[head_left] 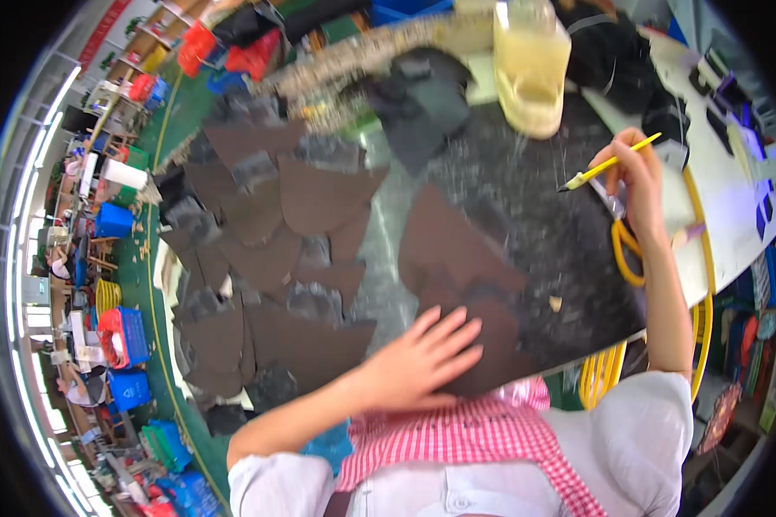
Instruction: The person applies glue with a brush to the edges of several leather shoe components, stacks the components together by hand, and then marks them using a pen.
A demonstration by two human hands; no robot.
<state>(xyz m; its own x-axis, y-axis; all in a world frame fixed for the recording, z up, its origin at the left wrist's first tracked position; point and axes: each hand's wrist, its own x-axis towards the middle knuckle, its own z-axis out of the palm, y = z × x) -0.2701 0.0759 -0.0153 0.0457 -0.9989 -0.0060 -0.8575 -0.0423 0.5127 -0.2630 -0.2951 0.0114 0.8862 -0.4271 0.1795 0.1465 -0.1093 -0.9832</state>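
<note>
My left hand (427, 358) lies flat with its fingers spread on a dark brown cut piece (496, 336) at the table's near edge. Just beyond that piece is another brown piece (448, 241), partly overlapping it. My right hand (638, 177) is raised over the right side of the table, its fingers closed round a slim yellow brush (614, 162) with a dark tip that points left. Below this hand lie scissors (627, 258) with yellow handles, partly hidden by my wrist. Many brown pieces (319, 202) lie overlapping on the left half.
A translucent pale yellow plastic container (533, 69) stands at the far side. Dark sheets (422, 108) lie to its left, black material (608, 52) to its right. A white table (733, 250) adjoins on the right. Blue crates (129, 388) stand on the floor far left.
</note>
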